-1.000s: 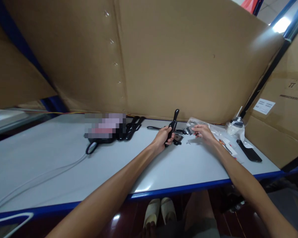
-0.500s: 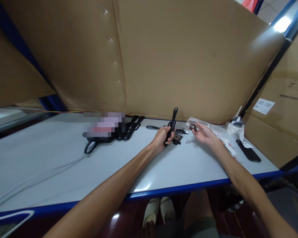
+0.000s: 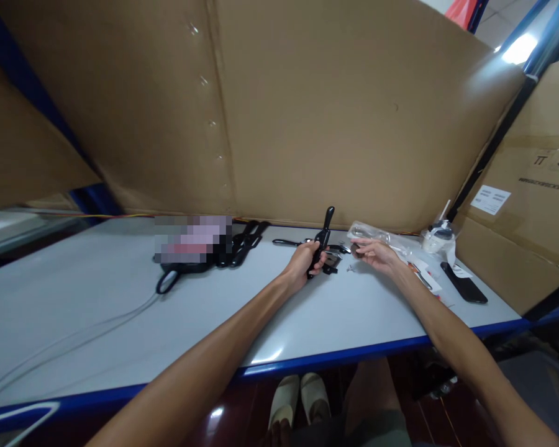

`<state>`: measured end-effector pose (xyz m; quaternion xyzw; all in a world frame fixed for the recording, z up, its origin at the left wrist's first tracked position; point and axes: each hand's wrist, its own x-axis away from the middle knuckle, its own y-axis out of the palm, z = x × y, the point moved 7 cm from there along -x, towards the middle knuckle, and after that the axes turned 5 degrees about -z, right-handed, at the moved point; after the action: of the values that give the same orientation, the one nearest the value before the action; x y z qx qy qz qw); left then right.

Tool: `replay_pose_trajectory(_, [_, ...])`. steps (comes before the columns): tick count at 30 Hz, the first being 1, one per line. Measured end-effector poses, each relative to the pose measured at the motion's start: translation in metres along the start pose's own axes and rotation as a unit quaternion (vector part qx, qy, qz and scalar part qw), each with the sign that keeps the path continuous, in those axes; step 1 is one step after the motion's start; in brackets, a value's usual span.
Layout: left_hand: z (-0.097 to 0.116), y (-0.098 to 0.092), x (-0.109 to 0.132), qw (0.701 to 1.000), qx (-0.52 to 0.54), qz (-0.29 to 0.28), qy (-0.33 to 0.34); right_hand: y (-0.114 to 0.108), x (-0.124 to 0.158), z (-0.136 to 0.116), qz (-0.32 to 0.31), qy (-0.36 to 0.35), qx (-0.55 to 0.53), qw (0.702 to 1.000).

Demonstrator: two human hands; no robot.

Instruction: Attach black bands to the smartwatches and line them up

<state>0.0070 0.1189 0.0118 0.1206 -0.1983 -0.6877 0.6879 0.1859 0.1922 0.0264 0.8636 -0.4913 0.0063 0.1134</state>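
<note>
We are holding a glossy black long-handled tool (image 3: 323, 236) in our left hand (image 3: 302, 261), well behind the blue front edge (image 3: 335, 358) of the white worktop (image 3: 307, 316). Our right hand's (image 3: 377, 254) narrow grip is pinching a small dark flat plate (image 3: 356, 249), more finger-covered than half a second ago.

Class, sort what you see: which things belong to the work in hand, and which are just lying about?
In the work:
- black tool, left hand
- dark piece, right hand
- probably the loose hardware nearby

Apparently lying about:
- cup
- flat black slab
- box
</note>
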Motion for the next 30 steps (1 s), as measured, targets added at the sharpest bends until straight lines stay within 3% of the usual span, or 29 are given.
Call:
replay_pose_trajectory(4, [-0.001,-0.001,-0.001,1.000,0.002,-0.007,0.005,0.003,0.000,-0.003,-0.008,-0.036,0.101,0.994])
replay_pose_trajectory(8, [0.000,-0.001,-0.002,1.000,-0.005,-0.021,0.023,0.000,-0.001,-0.004,0.024,-0.038,0.212,0.976])
replay_pose_trajectory(14, [-0.001,0.013,0.004,0.996,-0.028,-0.081,0.021,0.000,-0.004,-0.013,0.037,-0.097,0.251,0.962])
replay_pose_trajectory(30, [-0.008,0.021,0.005,0.993,-0.052,-0.102,0.006,0.020,0.004,-0.009,0.052,-0.143,0.067,0.986])
